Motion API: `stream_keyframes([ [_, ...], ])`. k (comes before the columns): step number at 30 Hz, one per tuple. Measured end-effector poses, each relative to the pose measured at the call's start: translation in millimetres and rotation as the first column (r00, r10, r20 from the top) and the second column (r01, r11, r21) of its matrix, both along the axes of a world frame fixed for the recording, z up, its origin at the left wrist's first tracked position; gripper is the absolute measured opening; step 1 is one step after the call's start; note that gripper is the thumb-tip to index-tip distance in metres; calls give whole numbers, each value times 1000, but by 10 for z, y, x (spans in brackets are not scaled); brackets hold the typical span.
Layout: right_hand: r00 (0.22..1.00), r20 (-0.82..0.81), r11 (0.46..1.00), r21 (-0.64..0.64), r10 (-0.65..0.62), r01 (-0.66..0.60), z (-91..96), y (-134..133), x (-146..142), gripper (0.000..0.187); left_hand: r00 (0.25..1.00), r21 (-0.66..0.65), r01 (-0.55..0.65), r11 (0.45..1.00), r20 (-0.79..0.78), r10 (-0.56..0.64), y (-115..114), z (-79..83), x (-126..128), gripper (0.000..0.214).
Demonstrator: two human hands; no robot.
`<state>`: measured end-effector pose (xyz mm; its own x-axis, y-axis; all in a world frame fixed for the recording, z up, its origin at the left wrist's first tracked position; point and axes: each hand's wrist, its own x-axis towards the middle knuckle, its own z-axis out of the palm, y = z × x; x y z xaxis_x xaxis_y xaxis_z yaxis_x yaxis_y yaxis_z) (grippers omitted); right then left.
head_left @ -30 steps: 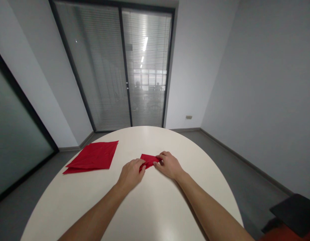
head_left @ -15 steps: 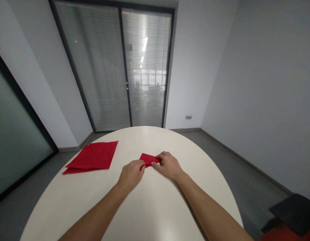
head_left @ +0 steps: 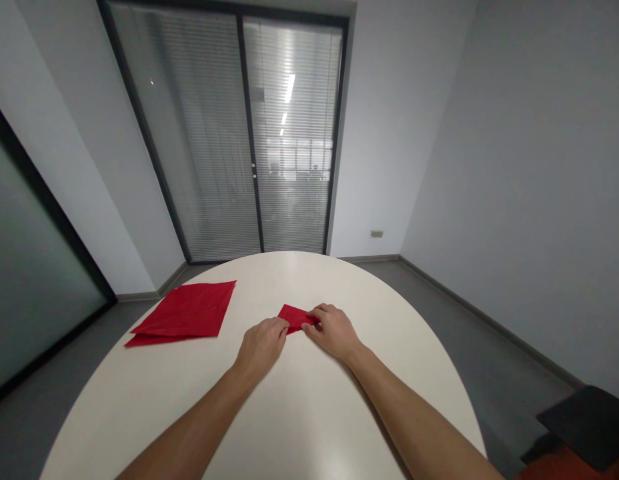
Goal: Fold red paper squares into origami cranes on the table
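Observation:
A small folded red piece (head_left: 295,316), either cloth or paper, lies between my two hands on the white round table (head_left: 289,413). At its near left side, my left hand (head_left: 263,343) pinches the edge with curled fingers. My right hand (head_left: 335,331) grips its right end, with the thumb in front and the fingers over the top. Both hands partly cover the piece, so its ends are hidden. To the left, several layers of larger red sheets (head_left: 187,312) lie flat with creased surfaces, untouched by either hand.
Beyond the table stands a glass partition (head_left: 294,213) with blinds. A small wall socket (head_left: 376,234) sits low on the white wall. At the lower right is a black flat-topped object (head_left: 589,423) with something orange-red beneath it.
My right hand has shifted slightly left along the small red piece, and its fingers have curled over more. The left hand has moved very little. The larger red sheets stay put.

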<state>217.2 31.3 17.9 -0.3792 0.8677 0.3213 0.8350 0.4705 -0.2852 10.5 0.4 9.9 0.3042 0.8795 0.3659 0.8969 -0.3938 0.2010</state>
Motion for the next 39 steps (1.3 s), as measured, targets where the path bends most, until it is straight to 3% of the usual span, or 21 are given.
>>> stream_keyframes([
  [17, 997, 41, 998, 30, -65, 64, 39, -41, -86, 42, 998, -34, -67, 997, -2, 66, -20, 57, 15, 22],
  [21, 997, 39, 997, 38, -68, 67, 38, -59, -123, 36, 997, -2, -76, 997, 4, 76, -3, 28, 6, 22],
  [26, 996, -32, 996, 20, -87, 88, 36, -73, -141, 28, 997, 62, -73, 995, 42, 70, -1, 29, 13, 23],
  [39, 971, -235, 999, 9, -32, 35, 31, -84, -182, 39, 980, 90, -192, 977, 79, 185, 9, 17, -17, 24],
])
